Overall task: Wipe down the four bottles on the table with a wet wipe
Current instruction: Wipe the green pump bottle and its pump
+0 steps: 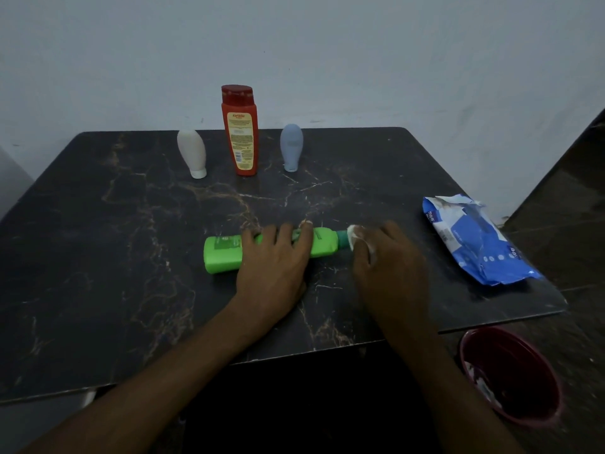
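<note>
A green bottle (224, 253) lies on its side near the middle of the dark marble table (98, 240), its teal cap pointing right. My left hand (275, 260) lies over its middle with fingers curled across the body. My right hand (389, 257) holds a crumpled white wet wipe (353, 235) against the cap end. At the back stand a white bottle (192, 154), a tall red bottle (240, 131) and a pale blue bottle (291, 147), the white and blue ones resting on their caps.
A blue pack of wet wipes (478, 244), torn open, lies at the table's right edge. A dark red bin (514, 378) with white scraps in it stands on the floor beyond the table's front right corner. A pale wall runs behind the table.
</note>
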`<state>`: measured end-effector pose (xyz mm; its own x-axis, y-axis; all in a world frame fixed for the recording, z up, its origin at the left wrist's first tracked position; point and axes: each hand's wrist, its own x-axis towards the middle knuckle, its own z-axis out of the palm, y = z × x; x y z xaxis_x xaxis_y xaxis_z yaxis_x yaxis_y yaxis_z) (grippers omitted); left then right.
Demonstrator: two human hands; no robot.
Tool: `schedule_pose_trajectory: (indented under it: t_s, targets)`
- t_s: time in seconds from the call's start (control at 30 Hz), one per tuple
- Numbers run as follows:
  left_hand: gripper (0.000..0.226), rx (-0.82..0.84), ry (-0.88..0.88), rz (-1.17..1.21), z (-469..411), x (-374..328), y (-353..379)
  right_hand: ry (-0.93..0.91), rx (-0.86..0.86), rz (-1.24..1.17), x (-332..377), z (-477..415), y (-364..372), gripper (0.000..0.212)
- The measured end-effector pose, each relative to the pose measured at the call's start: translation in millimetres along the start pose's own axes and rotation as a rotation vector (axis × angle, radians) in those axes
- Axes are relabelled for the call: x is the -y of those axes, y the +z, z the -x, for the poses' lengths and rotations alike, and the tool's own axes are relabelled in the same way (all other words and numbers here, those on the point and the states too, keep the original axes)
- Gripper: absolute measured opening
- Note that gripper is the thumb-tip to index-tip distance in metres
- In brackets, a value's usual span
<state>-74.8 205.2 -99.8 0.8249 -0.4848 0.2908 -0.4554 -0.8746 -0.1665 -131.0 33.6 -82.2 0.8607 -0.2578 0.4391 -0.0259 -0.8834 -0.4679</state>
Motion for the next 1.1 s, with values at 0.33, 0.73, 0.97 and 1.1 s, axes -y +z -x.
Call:
schedule_pose_trajectory:
  t_s: [0.33, 0.73, 0.97, 1.1]
  targets:
    - [0.084, 0.077, -0.096, -0.014, -9.3, 1.7, -2.6, -0.100, 0.245, 0.146, -0.1, 12.1, 16.7, 0.025]
    - [0.082, 0.133, -0.063, 0.022, -15.6, 3.9, -5.2, -0.114, 0.183, 0.133, -4.7, -15.6, 22.5, 0.024]
    - [0.069, 0.034, 0.001, -0.020, -14.8, 13.6, -1.5, -0.063, 0.231, 0.096, 2.4, -28.8, 26.8, 0.015]
    - [0.075, -0.014, 0.018, -0.056, -11.5, 16.0, 3.4, 0.022, 0.394, 0.117, 8.8, -66.3, 23.3, 0.020]
